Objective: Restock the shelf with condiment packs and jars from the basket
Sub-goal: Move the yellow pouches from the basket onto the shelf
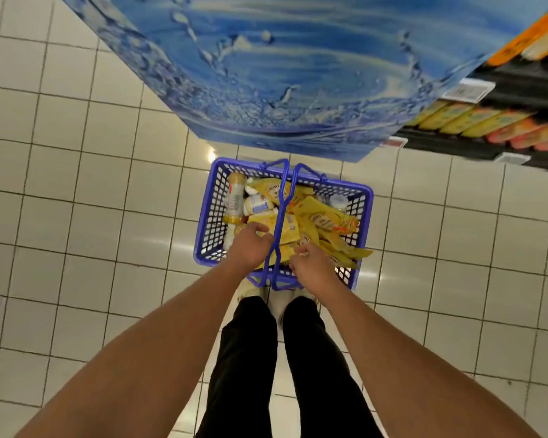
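Nearest the camera, two bare forearms reach down past dark trouser legs toward a blue basket [203, 235] standing on the tiled floor [76, 184] just in front of the person's feet. The left hand [249, 248] is in the near left part of the basket, its fingers curled down onto a yellow pack; whether they have closed on it cannot be told from here. The right hand [310, 267] hangs over the near right part beside the two handles [282, 216], which stand upright together across the middle; its fingers are bent loosely and appear to hold nothing. This looks like the picking step, early in the job, since the basket is heaped. It holds many yellow condiment packs [326, 219], some spilling over the right rim, and several jars [258, 205] lying on their sides along the left and far edge. The next move likely calls for a firm grasp on a pack, lifting it clear of the handles without dragging its neighbours out. Beyond the basket rises a blue water-print panel [282, 74], and to the far right the shelf [503, 121] shows rows of yellow and orange packs.
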The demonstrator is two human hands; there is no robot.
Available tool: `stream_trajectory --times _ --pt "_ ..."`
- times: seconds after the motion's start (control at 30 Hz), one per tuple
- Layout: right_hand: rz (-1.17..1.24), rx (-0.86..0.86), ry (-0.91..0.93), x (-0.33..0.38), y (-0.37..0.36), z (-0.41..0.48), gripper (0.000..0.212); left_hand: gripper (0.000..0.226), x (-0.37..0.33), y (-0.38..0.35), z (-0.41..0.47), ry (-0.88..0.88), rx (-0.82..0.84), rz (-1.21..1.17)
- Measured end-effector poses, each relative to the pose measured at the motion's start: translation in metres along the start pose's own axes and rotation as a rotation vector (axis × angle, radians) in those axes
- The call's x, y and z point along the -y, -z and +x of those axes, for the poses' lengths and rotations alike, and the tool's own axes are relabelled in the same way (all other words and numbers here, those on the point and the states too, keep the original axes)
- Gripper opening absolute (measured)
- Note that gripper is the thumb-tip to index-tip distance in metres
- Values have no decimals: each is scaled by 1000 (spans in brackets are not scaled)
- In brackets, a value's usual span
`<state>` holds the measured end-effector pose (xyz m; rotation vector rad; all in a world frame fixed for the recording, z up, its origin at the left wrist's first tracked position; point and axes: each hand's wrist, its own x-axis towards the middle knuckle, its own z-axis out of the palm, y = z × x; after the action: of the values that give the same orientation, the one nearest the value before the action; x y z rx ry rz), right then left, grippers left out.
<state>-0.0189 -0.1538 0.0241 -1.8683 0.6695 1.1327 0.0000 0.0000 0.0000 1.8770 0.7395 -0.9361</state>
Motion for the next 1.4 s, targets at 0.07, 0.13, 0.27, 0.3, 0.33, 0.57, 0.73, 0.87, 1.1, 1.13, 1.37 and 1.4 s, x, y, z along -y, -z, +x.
stream_trajectory --times 0.07,0.13,0.27,0.3,0.33,0.57,0.73,0.87,1.1,1.13,1.37,1.4 --pt "8 -29 16 1 -6 13 37 20 0 -7 12 -6 -42 36" --pt "35 -11 36 6 -12 24 49 25 0 -13 21 -1 -41 15" --pt "118 83 70 8 -28 41 57 23 2 -23 28 -39 -4 76" --pt "130 81 81 10 -31 43 52 21 3 -24 31 -54 -16 83" --pt "143 76 88 10 -32 46 47 20 4 -24 32 -63 -32 91" --pt "310 -94 24 2 -16 42 20 29 6 -15 24 4 -139 -112" --pt "612 -210 -144 0 13 44 10 18 8 8 23 105 -205 -394" --pt "579 -240 -133 -3 18 43 16 14 12 16 29 102 -200 -383" --pt "551 -385 -138 -8 24 47 26 7 14 23 36 144 -200 -367" --pt "555 -395 -140 -8 23 45 26 7 14 25 34 150 -190 -360" --pt "537 -416 -138 2 25 7 25 11 7 36 -1 225 -157 -350" --pt "539 -409 -135 4 26 -1 21 11 6 38 -9 238 -156 -351"
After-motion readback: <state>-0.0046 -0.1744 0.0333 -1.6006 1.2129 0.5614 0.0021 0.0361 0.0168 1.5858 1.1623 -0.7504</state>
